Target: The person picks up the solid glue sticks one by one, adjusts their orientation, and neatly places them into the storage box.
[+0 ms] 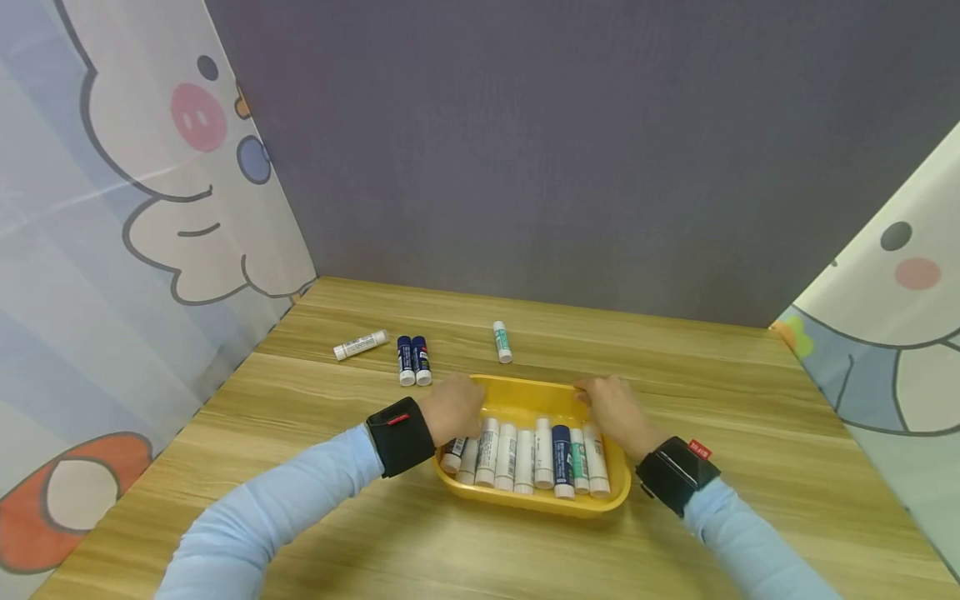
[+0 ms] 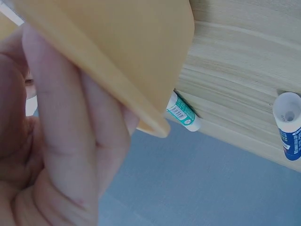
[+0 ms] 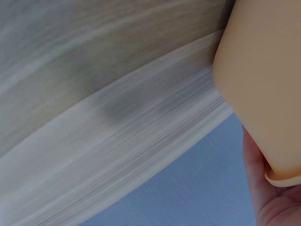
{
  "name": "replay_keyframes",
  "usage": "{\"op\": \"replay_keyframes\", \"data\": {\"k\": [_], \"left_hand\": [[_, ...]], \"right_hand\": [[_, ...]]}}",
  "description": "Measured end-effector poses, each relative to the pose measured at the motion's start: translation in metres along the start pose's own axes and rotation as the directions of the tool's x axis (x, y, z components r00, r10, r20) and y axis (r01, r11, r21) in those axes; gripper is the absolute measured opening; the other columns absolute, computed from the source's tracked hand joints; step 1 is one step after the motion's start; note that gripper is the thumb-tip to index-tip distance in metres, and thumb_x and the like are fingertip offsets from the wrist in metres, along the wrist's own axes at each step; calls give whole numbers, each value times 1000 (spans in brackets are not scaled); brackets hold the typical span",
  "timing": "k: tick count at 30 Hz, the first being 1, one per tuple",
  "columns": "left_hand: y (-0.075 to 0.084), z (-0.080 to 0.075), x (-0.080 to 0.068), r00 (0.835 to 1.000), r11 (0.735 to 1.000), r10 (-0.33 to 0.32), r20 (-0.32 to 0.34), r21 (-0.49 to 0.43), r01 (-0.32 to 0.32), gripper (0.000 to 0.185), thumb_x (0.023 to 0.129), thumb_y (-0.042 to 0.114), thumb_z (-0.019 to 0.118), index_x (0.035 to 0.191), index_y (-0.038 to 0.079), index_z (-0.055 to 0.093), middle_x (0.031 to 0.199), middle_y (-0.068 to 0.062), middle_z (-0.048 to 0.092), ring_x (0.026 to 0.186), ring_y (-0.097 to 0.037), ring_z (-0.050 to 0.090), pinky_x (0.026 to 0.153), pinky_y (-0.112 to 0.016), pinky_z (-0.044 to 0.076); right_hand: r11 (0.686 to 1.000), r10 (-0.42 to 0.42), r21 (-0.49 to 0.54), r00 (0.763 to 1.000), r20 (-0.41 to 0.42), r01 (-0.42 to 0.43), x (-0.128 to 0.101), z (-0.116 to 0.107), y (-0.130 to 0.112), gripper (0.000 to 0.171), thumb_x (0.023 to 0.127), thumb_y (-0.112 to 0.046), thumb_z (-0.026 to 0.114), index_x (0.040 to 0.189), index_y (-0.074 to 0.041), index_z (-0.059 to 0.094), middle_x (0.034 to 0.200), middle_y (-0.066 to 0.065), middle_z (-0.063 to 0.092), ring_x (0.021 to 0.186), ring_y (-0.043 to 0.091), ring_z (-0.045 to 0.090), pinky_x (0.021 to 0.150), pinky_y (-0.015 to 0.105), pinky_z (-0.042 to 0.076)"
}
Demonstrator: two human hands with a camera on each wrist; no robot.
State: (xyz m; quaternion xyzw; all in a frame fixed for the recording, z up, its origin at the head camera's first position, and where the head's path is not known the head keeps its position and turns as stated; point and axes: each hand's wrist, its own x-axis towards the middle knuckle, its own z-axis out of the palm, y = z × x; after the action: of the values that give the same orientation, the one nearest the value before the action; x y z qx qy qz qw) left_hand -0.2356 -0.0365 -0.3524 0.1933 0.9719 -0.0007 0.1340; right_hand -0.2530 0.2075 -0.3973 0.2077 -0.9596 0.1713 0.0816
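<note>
A yellow plastic basket (image 1: pixel 528 392) holds a row of glue sticks (image 1: pixel 505 457), mostly white, with a dark blue one (image 1: pixel 562 462) and a green-labelled one among them. They lie side by side against the near wall. My left hand (image 1: pixel 452 407) grips the rim at the basket's far left corner; in the left wrist view its fingers (image 2: pixel 61 108) curl under the rim's edge. Over at the far right corner, my right hand (image 1: pixel 615 411) holds the rim, with fingers bent round it in the right wrist view. The basket's outer wall (image 3: pixel 263 75) fills part of that view.
Beyond the basket, a green-labelled glue stick (image 1: pixel 502 342) lies on the wooden table (image 1: pixel 735 400). Two blue glue sticks (image 1: pixel 414 361) lie together to its left, and a white one (image 1: pixel 361 345) lies further left. A grey panel (image 1: pixel 555 158) rises behind the table.
</note>
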Motion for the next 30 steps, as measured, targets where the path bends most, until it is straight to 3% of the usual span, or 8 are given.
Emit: {"op": "replay_keyframes", "data": {"k": [14,22,25,28,30], "left_hand": [[-4,-2,-1,999,1000,-9,32,-8,9,28,75,23,72,97,8,62,79,-3,55,73,-17,48,64,-26,44],[-7,-1,-2,1000,998,17,17,-62,-16,28,75,19,72,99,7,62,85,-5,58,75,-17,48,69,-28,45],[-10,0,-2,999,995,23,-26,-100,-25,22,77,17,70,95,6,62,81,-4,58,71,-17,48,66,-27,43],[-18,0,0,992,995,6,-129,-96,-19,16,80,19,66,88,6,62,73,-3,56,64,-16,47,56,-27,41],[-27,-2,2,976,996,-19,-219,-90,-1,15,82,22,63,86,8,63,71,-3,58,58,-14,47,49,-25,38]], "right_hand": [[1000,10,-5,1000,-8,-10,1,-2,-2,15,84,-4,60,96,1,68,85,13,69,68,19,62,64,34,52],[1000,8,-8,1000,-10,-8,1,-2,-2,13,84,-4,60,94,0,68,81,12,69,62,15,58,62,32,51],[1000,7,-9,1000,-1,-7,0,-2,-2,14,84,-3,60,95,0,68,81,12,68,63,15,58,63,33,52],[1000,18,-10,1000,5,-18,-1,-2,-3,14,84,-3,60,95,0,67,82,12,68,64,16,59,65,35,52],[1000,23,-9,1000,9,-23,-2,-2,-4,14,84,-3,60,95,0,67,82,12,68,64,16,59,66,35,52]]}}
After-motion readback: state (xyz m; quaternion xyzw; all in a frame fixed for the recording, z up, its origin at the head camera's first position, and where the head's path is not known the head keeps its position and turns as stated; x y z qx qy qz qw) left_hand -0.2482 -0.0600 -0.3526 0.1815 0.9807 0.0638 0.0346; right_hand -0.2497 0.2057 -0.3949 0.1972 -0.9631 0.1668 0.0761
